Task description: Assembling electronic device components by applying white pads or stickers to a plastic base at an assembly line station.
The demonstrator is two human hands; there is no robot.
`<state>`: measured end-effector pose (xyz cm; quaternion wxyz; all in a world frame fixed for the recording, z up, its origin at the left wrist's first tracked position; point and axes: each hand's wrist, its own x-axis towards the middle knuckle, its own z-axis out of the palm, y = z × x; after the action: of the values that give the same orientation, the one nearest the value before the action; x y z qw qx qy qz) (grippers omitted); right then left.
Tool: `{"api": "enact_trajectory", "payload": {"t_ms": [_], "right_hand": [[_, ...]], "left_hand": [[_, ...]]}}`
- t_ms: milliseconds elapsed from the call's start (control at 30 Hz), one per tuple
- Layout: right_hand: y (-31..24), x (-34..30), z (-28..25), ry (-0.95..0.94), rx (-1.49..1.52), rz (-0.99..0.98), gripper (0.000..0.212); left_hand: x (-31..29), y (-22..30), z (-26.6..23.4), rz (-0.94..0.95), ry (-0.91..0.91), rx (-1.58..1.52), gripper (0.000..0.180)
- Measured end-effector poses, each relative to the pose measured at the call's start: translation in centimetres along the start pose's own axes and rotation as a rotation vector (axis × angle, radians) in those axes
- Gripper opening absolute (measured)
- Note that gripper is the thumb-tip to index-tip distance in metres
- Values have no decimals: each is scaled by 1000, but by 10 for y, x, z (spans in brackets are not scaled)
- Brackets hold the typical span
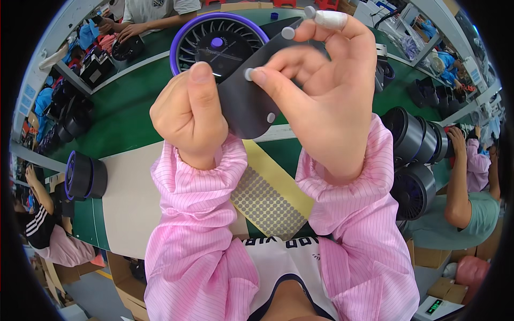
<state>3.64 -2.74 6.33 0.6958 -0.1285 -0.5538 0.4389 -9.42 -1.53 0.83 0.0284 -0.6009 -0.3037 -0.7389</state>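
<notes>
My left hand (190,115) is closed around the edge of a dark grey, flat, rounded-end panel (243,107), its thumb pointing up. A small round grey pad (271,117) sits on the panel near its lower end. My right hand (326,91) is at the panel's right side, its thumb tip against another round pad (249,74) at the panel's face. More round pads (288,33) cling to its raised fingertips, and one finger wears a white wrap (329,20). Below my wrists lies a yellow sheet (273,166) with rows of grey round pads (267,206).
A black round fan-like unit with a purple rim (174,51) lies beyond my hands on the green table (128,125). Black cylindrical units stand left (80,176) and right (409,136). A beige board (128,198) lies under my left arm. Co-workers sit around.
</notes>
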Motion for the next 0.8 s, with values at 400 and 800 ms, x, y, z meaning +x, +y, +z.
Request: {"api": "enact_trajectory", "payload": {"t_ms": [400,800], "right_hand": [[0,20,-60,-26,-249,54,54],[6,21,-53,119,-502,-149,49]], "left_hand": [[-4,16,-1,-48,101,-181,44],[-2,16,-5,88,45,-117,44]]}}
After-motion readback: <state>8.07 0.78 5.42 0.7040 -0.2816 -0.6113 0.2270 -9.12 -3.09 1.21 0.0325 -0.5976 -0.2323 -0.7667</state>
